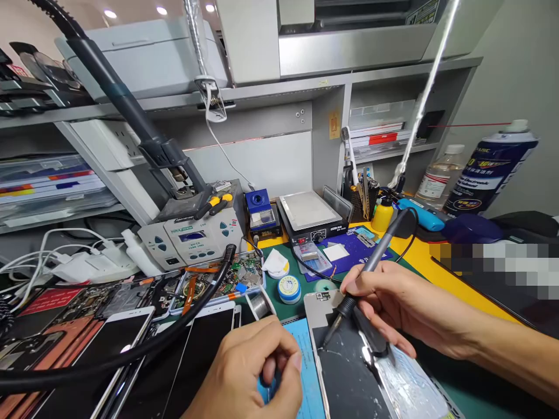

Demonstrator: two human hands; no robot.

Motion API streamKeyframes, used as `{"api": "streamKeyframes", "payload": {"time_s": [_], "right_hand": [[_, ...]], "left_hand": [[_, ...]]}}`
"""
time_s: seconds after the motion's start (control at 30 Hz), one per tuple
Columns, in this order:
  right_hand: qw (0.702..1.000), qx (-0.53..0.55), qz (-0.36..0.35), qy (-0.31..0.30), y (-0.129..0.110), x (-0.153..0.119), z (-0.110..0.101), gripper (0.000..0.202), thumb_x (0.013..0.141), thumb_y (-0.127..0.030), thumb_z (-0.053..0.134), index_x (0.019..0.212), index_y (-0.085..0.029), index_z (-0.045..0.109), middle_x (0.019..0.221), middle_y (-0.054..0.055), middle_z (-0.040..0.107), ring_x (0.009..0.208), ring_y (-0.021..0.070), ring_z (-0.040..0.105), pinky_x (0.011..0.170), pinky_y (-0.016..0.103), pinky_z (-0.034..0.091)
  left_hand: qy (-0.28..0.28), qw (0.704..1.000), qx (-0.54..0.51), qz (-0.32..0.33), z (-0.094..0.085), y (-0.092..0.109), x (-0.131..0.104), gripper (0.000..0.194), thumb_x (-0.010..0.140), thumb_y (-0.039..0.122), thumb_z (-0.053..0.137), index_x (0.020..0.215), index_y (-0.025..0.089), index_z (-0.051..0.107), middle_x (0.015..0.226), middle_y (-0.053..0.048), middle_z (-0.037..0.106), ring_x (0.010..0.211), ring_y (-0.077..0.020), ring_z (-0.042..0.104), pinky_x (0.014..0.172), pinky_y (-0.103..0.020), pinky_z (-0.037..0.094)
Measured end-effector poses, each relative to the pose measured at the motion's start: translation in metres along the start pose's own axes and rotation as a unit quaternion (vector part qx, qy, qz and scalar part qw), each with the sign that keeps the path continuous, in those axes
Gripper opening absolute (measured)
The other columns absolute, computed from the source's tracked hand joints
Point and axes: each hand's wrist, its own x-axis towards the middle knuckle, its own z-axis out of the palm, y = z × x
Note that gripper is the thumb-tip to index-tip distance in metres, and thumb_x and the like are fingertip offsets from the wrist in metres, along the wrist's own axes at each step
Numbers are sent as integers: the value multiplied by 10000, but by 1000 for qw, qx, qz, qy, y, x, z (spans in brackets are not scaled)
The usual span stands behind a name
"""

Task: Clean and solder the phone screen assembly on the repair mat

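My right hand (384,297) is closed around a soldering iron (348,302), its tip pointing down at the left edge of a dark phone screen panel (349,372). Just left of the panel is my left hand (257,372), fingers curled with thumb near the index finger; what they hold, if anything, is hidden. A blue sheet (308,361) lies between the left hand and the panel. Behind the left hand stands a solder spool (261,304). A silvery, film-covered piece (414,384) lies right of the panel.
Phones (117,349) and a thick black hose (174,331) fill the left side. Farther back are a tray of circuit boards (244,270), a round blue tin (289,288), a rework station (196,238) and a hot plate (312,210). A spray can (484,174) stands right.
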Motion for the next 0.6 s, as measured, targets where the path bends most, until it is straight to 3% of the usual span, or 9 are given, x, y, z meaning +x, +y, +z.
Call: {"api": "streamKeyframes", "payload": {"time_s": [0.6], "right_hand": [[1000, 7, 3, 8, -2, 0, 1, 133, 795, -281, 672, 726, -170, 651, 437, -22, 623, 272, 80, 489, 246, 116, 387]], "left_hand": [[0, 998, 23, 50, 0, -7, 1, 204, 896, 216, 440, 709, 210, 520, 639, 62, 432, 559, -30, 408, 530, -158, 320]]}}
